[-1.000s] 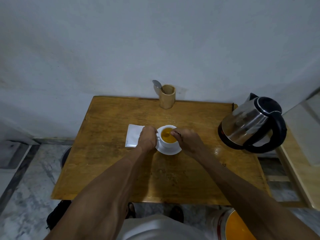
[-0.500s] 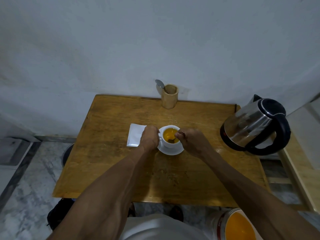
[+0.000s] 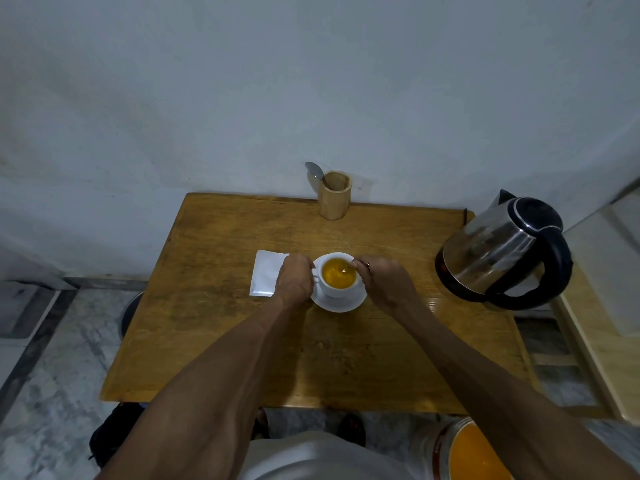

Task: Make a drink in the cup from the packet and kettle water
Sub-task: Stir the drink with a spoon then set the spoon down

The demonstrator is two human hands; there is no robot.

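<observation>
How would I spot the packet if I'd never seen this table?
Start at the wooden table and find the white cup on its saucer mid-table. Just left of it, partly under the left hand, lies the packet: the only flat white rectangle there.

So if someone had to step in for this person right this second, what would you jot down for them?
Left hand: steadying the cup at its left side.
Right hand: at the cup's right rim, apparently stirring; the spoon itself is barely visible.
Cup sits on its saucer, full of orange drink. Packet lies flat left of the cup. Kettle stands at the table's right edge.
Done: powder and water in.
Left: finish stirring.
</observation>
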